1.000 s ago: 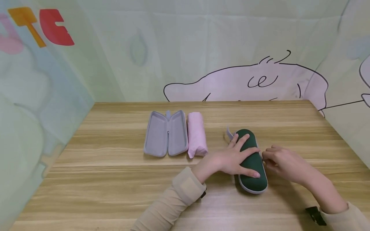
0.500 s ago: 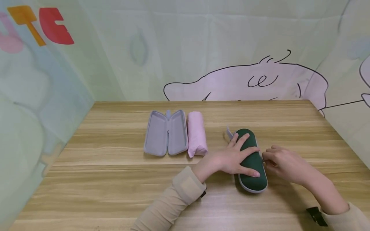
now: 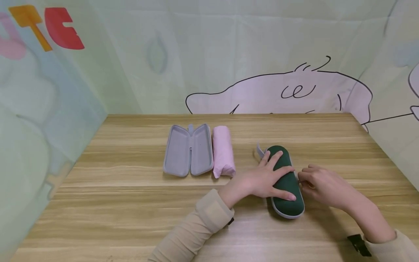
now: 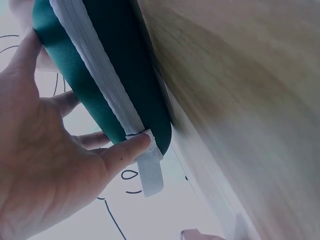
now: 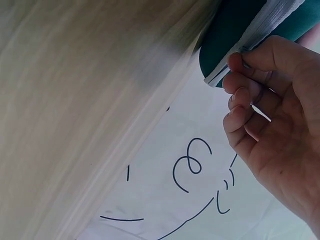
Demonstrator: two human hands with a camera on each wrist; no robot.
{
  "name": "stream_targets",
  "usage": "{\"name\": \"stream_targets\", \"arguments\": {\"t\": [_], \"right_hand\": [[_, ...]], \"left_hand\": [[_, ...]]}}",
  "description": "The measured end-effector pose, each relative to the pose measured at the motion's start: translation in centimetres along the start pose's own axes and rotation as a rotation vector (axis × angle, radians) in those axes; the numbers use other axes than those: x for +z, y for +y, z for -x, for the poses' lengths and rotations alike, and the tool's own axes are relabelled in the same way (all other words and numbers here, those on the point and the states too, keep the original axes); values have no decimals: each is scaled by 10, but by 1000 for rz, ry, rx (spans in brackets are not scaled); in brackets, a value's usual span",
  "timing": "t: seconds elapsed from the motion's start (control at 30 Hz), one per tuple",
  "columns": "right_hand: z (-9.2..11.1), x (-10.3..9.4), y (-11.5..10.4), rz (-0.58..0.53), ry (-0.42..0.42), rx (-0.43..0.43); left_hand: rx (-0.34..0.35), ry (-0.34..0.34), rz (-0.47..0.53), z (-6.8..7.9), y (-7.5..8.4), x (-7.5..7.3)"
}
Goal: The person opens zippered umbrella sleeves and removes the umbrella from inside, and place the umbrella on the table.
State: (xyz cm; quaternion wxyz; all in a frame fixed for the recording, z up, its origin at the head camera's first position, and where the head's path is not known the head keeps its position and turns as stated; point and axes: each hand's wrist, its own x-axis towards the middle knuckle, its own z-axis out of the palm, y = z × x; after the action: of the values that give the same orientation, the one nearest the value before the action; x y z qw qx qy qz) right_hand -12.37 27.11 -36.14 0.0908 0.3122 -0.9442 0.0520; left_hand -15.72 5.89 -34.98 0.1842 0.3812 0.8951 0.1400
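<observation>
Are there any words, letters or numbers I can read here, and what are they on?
"T": orange letter, on the backdrop.
"E": chunky red letter, right of it on the backdrop; E is my best reading.
A pink letter, cut off at the left edge: can't tell which.
I see no writing on the green case, grey case or pink bundle.

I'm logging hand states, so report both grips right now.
Left grip: open, fingers spread on top of the green case.
Right grip: closed, pinching what looks like the zipper pull, mostly hidden, at the case's side.
</observation>
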Motion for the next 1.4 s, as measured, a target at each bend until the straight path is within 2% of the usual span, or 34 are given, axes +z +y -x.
{"name": "stream_targets", "arguments": {"t": [0.6, 1.4], "right_hand": [[8, 0, -2, 4, 36, -8], [14, -2, -8, -4, -14, 17]], "left_hand": [[-36, 10, -43, -2, 6, 3], [-83, 34, -84, -1, 10, 5]]}}
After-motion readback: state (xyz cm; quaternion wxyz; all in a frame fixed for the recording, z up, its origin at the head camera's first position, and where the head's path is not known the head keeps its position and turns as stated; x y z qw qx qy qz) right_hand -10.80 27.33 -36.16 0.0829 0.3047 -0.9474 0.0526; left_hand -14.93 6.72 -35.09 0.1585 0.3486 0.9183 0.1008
